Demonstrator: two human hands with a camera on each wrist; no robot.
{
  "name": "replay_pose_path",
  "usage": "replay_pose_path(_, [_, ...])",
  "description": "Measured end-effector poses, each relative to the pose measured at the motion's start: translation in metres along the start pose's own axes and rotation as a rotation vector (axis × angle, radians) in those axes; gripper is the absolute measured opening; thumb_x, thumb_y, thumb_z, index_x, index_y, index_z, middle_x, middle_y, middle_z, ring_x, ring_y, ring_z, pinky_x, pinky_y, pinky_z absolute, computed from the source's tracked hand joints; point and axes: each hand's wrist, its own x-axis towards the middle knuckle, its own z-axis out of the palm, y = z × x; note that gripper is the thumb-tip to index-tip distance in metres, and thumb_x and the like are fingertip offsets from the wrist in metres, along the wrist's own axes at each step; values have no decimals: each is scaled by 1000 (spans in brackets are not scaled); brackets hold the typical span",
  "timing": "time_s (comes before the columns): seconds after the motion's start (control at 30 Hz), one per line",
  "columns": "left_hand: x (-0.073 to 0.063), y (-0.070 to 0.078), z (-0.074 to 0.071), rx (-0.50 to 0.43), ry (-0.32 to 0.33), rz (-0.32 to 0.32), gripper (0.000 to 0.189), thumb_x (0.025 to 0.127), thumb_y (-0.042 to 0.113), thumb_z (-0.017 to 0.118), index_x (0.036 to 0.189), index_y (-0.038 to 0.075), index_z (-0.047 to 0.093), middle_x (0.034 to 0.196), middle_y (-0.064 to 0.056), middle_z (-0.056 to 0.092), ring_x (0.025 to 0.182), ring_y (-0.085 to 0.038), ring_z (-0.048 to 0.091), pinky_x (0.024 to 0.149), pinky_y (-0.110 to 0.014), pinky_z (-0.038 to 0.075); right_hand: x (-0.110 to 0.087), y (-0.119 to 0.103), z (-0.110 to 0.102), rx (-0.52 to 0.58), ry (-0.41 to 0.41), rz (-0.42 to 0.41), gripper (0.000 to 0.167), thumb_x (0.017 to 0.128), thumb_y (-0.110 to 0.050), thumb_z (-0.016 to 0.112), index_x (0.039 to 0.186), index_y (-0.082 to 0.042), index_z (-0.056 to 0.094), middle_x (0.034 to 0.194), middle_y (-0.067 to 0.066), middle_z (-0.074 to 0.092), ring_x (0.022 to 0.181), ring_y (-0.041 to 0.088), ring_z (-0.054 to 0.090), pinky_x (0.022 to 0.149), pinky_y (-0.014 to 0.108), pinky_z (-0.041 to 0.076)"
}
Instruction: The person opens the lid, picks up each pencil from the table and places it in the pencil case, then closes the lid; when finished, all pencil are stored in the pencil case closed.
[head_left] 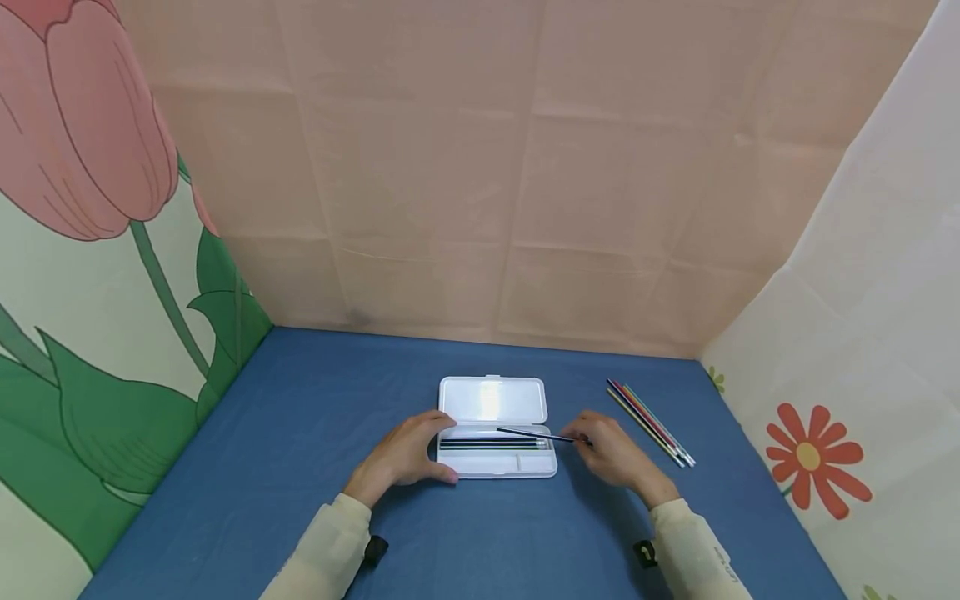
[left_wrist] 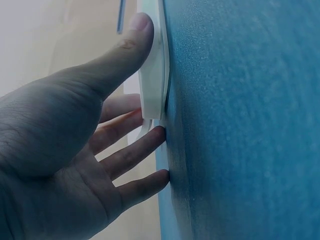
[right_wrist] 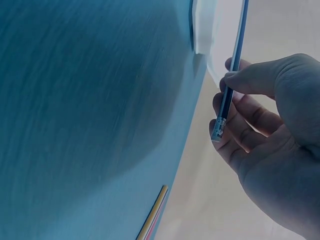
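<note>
A white pencil case [head_left: 495, 468] lies on the blue table with its lid [head_left: 491, 400] folded back. Several dark pencils [head_left: 487, 444] lie lengthwise inside it. My left hand [head_left: 408, 450] holds the case's left end, thumb at the near wall [left_wrist: 152, 75] and fingers on the far side. In my right hand [head_left: 611, 450] a dark blue pencil [head_left: 532, 434] is pinched between thumb and fingers near its eraser end. Its other end reaches left above the case. The silver band and eraser [right_wrist: 219, 129] show below the fingers in the right wrist view.
To the right of the case, several coloured pencils [head_left: 651, 423] lie together at a slant on the blue tablecloth [head_left: 315, 400]. A beige cloth [head_left: 495, 208] hangs behind the table, with flower-printed cloths [head_left: 847, 333] at both sides.
</note>
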Motion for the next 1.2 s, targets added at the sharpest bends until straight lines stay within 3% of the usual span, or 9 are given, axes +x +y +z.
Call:
replay_pose_path(0.47, [0,1,-1,-2,-4,3,88,79,35,106,153,5,68,164,-17,63,150,-42,61,128,-65,49,14,-15,10,8,-20,-14,26,104,7,69,121,-5,85,110,6,78,96,13,70,82,34,64])
replay_pose_path(0.8, [1,-1,0,-9,-4,7,88,79,36,106,152,6,68,164,-17,63,150,-41,61,128,-66,49,26,-23,18,-5,-42,-4,28,101,9,71,121,-5,85,109,6,79,92,9,63,80,32,60])
replay_pose_path(1.2, [0,-1,0,3,-5,4,88,79,37,106,153,6,68,164,-17,63,150,-41,61,127,-65,49,37,-37,26,23,-71,-24,25,104,6,70,121,-4,85,110,9,79,96,15,69,87,39,65])
